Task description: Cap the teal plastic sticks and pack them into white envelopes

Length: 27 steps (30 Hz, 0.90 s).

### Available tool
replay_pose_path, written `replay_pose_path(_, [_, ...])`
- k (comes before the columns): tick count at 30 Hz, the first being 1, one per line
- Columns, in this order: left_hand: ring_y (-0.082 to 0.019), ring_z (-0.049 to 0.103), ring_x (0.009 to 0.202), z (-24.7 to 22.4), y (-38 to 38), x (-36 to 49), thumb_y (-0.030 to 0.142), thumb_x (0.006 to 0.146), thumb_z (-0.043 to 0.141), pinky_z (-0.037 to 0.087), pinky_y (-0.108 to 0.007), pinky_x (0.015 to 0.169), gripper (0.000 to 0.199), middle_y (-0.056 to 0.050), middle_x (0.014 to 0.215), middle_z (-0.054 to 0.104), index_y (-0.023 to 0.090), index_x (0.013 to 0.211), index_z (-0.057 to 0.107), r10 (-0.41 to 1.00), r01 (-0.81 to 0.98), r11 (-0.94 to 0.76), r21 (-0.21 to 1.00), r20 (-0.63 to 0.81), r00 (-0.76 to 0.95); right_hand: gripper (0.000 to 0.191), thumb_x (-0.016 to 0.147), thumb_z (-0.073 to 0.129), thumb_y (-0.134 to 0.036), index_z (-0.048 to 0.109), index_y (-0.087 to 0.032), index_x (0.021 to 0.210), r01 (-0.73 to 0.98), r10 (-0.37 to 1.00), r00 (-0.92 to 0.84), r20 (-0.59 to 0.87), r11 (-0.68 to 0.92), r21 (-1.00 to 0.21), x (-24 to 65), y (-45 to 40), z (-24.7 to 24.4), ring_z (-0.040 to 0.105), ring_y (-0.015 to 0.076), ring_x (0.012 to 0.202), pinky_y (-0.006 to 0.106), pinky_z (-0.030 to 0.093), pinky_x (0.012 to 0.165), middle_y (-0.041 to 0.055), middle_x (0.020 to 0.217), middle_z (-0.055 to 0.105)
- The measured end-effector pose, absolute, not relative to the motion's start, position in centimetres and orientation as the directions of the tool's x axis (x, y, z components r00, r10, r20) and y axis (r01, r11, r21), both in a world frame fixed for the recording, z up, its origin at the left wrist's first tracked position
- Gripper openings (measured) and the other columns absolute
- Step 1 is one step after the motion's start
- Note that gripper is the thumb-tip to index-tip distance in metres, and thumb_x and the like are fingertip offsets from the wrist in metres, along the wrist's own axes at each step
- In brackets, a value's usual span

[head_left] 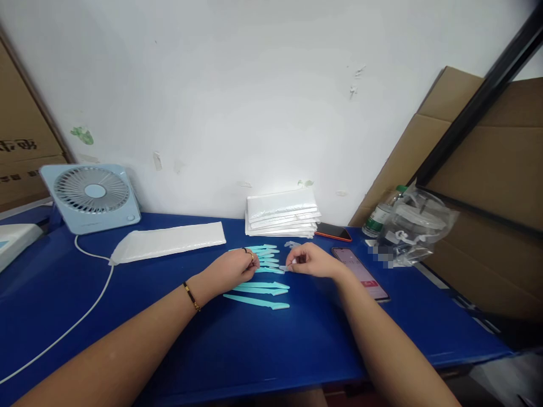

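Observation:
Several teal eyebrow razors (257, 304) lie in a loose row on the blue table, their blade ends pointing right. My left hand (237, 267) is closed over the handle of one razor (271, 271) in the middle of the row. Close to that razor's blade end, my right hand (311, 260) pinches a small clear plastic cap (283, 268). Whether the cap touches the blade is too small to tell. More clear caps (292, 245) lie just behind my right hand. My left fingers hide parts of some handles.
A blue fan (94, 192) with a white cable stands at left, near a white padded mailer (169, 242). More mailers (282, 212) are stacked against the wall. To the right are a lit phone (358, 271), an orange-edged phone (333, 231), a bottle (377, 219) and a plastic-bagged container (418, 226).

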<state>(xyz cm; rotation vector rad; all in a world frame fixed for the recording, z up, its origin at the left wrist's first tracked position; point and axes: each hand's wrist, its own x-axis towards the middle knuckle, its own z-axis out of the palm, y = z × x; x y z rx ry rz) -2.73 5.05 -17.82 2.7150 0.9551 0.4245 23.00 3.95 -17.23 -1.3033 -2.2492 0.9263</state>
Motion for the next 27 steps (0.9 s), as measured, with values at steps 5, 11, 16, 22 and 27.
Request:
replay_pose_path(5, [-0.014,0.058,0.075,-17.7,4.8,-2.6,0.02,0.083,0.044,0.041,-0.021,0.065,0.017,-0.002,0.084,0.065,0.018,0.08,0.061,0.647,0.558,-0.746,0.363,0.198,0.736,0.024,0.072,0.065,-0.037,0.069,-0.016,0.081,0.584,0.85,-0.527,0.015,0.375,-0.72,22.1,3.8,-17.5,0.048,0.0106,0.057,0.022,0.037,0.051,0.0024,0.069,0.062])
replay_pose_path(11, [-0.014,0.057,0.081,-18.2,5.0,-2.5,0.022,0.087,0.04,0.043,-0.022,0.069,0.02,-0.002,0.091,0.064,0.018,0.084,0.06,0.644,0.549,-0.741,0.387,0.179,0.743,0.025,0.074,0.063,-0.038,0.069,-0.016,0.084,0.55,0.842,-0.535,0.066,0.406,-0.73,20.8,3.8,-18.3,0.05,0.0113,0.059,0.022,0.039,0.052,0.0027,0.072,0.063])
replay_pose_path(16, [-0.016,0.056,0.083,-18.5,5.6,-2.8,0.021,0.087,0.039,0.043,-0.026,0.075,0.022,-0.005,0.093,0.061,0.018,0.091,0.06,0.68,0.61,-0.728,0.314,0.217,0.7,0.02,0.078,0.056,-0.03,0.068,-0.017,0.088,0.708,0.926,-0.299,0.232,0.378,-0.597,23.4,5.0,-18.1,0.056,0.0142,0.068,0.024,0.042,0.062,0.0046,0.081,0.066])
replay_pose_path(22, [-0.016,0.056,0.083,-17.9,4.8,-2.9,0.037,0.083,0.05,0.043,-0.025,0.07,0.024,-0.004,0.096,0.061,0.021,0.095,0.062,0.642,0.553,-0.739,0.384,0.152,0.752,0.016,0.074,0.056,-0.018,0.068,-0.017,0.084,0.907,0.948,-0.112,0.298,0.22,-0.358,26.9,6.6,-18.8,0.056,0.016,0.071,0.027,0.042,0.069,0.0053,0.079,0.065])
replay_pose_path(27, [-0.015,0.057,0.077,-17.3,4.2,-2.5,0.036,0.081,0.054,0.038,-0.022,0.06,0.018,-0.001,0.085,0.064,0.022,0.087,0.065,0.611,0.558,-0.746,0.364,0.038,0.791,0.015,0.075,0.055,-0.018,0.067,-0.017,0.084,0.913,0.942,-0.217,0.255,0.288,-0.29,25.8,7.2,-20.0,0.055,0.0154,0.074,0.026,0.04,0.071,0.0063,0.087,0.061])
